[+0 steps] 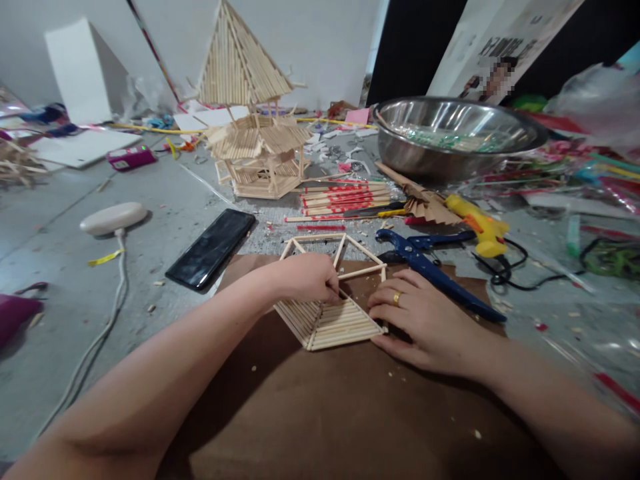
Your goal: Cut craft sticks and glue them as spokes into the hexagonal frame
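A hexagonal frame of thin wooden sticks (334,320) lies on a brown board (310,413) in front of me; its near part is filled with rows of sticks, its far part is bare spokes. My left hand (305,277) rests on the frame's left side, fingers curled in a pinch at a stick near the centre. My right hand (425,317), with a gold ring, lies flat against the frame's right edge, fingers stretched out and pressing there.
Blue-handled pliers (435,267) and a yellow glue gun (480,230) lie right of the frame. A black phone (213,248) lies to the left, red-wrapped chopsticks (345,197) behind. A stick-built pagoda model (250,113) and a steel bowl (450,133) stand farther back.
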Demonstrator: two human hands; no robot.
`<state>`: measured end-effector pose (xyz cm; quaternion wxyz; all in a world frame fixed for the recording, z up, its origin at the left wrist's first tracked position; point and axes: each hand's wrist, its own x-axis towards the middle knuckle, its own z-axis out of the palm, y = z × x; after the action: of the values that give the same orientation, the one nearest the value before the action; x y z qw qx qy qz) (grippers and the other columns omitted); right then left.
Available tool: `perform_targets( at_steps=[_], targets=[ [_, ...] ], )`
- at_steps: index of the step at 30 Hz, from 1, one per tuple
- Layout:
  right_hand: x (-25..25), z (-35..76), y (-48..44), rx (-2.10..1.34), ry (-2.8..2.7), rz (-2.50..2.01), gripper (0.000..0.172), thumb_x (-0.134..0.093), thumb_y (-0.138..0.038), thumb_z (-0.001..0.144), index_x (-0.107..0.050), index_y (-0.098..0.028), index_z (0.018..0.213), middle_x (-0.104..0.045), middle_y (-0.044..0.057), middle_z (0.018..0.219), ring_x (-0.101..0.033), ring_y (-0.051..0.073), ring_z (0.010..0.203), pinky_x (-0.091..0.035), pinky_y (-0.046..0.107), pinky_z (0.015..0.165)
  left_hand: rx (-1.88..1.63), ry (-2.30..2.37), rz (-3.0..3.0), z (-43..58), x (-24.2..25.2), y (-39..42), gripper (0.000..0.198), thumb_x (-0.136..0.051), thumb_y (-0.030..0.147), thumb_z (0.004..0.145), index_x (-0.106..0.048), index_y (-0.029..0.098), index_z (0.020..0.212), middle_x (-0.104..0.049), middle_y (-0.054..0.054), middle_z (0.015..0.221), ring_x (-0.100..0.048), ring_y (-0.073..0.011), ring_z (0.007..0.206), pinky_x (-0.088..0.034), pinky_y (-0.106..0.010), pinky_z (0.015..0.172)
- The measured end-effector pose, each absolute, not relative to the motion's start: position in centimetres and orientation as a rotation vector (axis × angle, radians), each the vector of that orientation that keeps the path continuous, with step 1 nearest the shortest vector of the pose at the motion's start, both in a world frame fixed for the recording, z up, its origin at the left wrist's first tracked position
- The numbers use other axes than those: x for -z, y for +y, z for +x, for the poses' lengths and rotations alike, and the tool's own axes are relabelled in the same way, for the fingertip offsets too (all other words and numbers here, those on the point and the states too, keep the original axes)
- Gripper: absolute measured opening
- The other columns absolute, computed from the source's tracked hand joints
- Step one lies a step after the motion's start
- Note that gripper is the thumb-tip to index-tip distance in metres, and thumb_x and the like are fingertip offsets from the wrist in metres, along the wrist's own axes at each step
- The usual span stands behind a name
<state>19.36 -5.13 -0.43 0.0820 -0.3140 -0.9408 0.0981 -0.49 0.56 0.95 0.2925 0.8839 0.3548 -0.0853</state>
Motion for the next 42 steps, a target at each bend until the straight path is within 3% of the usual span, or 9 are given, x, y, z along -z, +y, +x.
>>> perform_targets(
  at_steps=[42],
  targets=[
    [0.25,19.19,-5.07,-0.329,-2.847,-0.969,0.02,-0.049,-0.028,0.071,-0.057,-0.017,0.086,-0.057,0.006,0.088,-0.046,0.02,0.087,-0.026,0.039,0.082,0.298,0.989,2.428,-0.15,-1.14,0.26,0.024,-0.046,0.034,0.069,-0.066,0.02,0.072,-0.063,0.001,0.063,-0.046,-0.0071,0.049,-0.028,-0.019,0.048]
  ],
)
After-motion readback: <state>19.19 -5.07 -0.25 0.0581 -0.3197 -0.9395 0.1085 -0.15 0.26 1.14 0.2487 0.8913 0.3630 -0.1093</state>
